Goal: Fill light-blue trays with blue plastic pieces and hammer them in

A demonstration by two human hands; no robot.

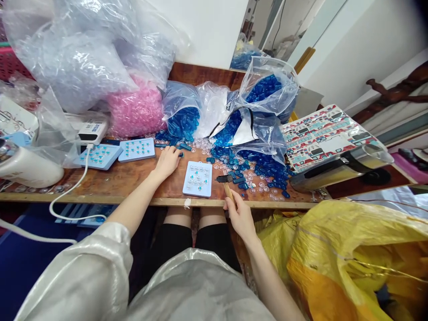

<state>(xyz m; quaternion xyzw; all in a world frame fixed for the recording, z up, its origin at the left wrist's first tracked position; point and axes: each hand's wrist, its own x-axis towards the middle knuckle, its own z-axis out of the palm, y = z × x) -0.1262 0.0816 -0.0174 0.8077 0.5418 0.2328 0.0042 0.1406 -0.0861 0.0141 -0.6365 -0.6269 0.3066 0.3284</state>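
My right hand [239, 213] is wrapped round the wooden handle of a small hammer [224, 178], its dark head just above the table edge. To the left of the hammer lies a light blue tray [197, 179] with small clear and teal pieces in it. My left hand [168, 161] rests on the table left of that tray, its fingertips by a dark blue piece [181, 154]; whether the fingers grip it I cannot tell. Loose blue pieces [239, 171] and small clear discs [262, 183] are scattered right of the tray.
Two more light blue trays [137, 149] [100, 156] lie at the left near a white power strip [93, 130] and its cable. Bags of pink pieces [137, 109] and blue pieces [183, 117] line the back. A clear-sided box [341, 167] and a yellow sack [354, 249] are at the right.
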